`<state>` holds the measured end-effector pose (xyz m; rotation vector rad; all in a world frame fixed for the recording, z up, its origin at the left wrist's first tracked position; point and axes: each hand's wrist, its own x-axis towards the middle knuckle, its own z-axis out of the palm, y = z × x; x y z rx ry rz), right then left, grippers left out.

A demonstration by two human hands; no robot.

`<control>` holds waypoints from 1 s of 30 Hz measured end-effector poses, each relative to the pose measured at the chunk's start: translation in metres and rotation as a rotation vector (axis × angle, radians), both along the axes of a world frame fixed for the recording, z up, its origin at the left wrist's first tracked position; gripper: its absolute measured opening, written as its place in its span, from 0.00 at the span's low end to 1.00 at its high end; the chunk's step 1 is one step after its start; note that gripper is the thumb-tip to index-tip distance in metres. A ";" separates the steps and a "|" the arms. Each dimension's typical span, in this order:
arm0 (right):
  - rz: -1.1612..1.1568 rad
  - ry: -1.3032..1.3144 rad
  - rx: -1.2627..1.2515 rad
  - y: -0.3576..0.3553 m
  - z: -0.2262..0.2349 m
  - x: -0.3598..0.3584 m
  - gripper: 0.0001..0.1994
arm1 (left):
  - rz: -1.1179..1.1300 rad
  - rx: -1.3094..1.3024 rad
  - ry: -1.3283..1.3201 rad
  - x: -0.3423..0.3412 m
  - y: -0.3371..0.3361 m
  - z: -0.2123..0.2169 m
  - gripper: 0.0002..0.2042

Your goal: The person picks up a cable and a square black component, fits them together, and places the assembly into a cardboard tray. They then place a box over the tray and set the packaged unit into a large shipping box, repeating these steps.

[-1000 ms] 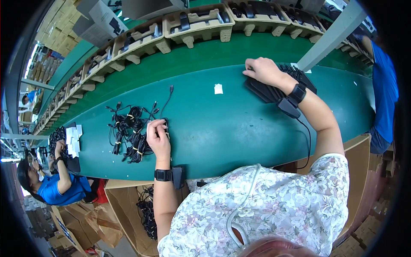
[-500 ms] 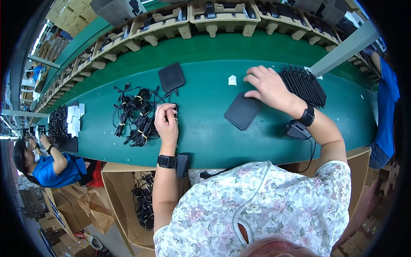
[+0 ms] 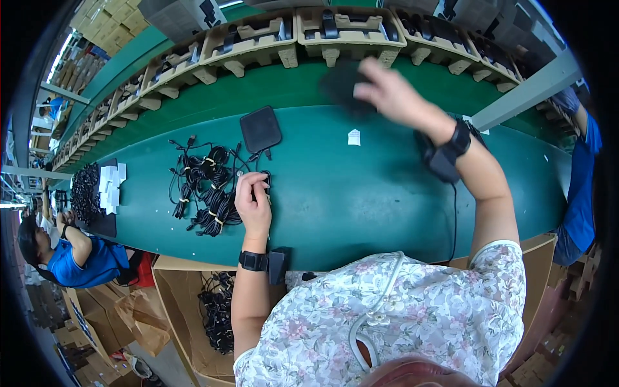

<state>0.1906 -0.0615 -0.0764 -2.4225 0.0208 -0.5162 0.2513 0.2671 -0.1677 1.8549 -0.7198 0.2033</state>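
My right hand (image 3: 392, 93) is raised at the far side, gripping a flat black square pad (image 3: 345, 87) near the trays. Motion blurs both the hand and the pad. My left hand (image 3: 253, 205) is closed at the right side of the cable pile, its fingers curled round a black cable bundle (image 3: 268, 178) that they partly hide. Several tied black cables (image 3: 205, 171) lie left of it on the green table (image 3: 322, 226). Another black square pad (image 3: 261, 129) lies flat beyond my left hand, its lower edge beside the cable ends.
Moulded cardboard trays (image 3: 351, 37) holding black parts line the far side. A grey post (image 3: 525, 97) slants at the right, partly behind it stands a co-worker's blue sleeve (image 3: 580, 193). Another person (image 3: 87, 255) works at far left. Open carton (image 3: 177, 303) with cables below; small white label (image 3: 354, 137) on the table.
My right hand has lifted the black pad off the table and carried it away from me toward the trays. My left hand has stayed by the cables.
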 end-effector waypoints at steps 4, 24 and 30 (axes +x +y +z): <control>-0.326 -0.318 0.476 -0.063 0.037 0.055 0.16 | -0.012 -0.008 0.013 -0.005 0.000 0.009 0.07; -0.497 -0.391 -0.887 -0.060 0.003 0.089 0.14 | -0.012 -0.071 0.050 -0.007 0.000 0.011 0.08; 0.266 -0.161 -0.465 0.111 -0.016 0.089 0.12 | 0.016 -0.092 0.034 -0.008 0.003 0.010 0.07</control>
